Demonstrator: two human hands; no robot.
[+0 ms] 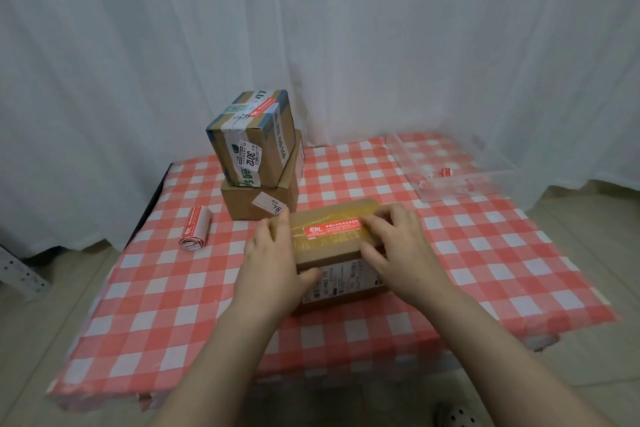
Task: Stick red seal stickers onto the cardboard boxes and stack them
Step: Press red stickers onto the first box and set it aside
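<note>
"3012" on top box [251,149], "76" on lower box [258,201]

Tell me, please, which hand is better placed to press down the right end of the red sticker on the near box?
The right hand. Its fingers rest on that end of the red sticker, while the left hand holds the near box at its left side.
</note>
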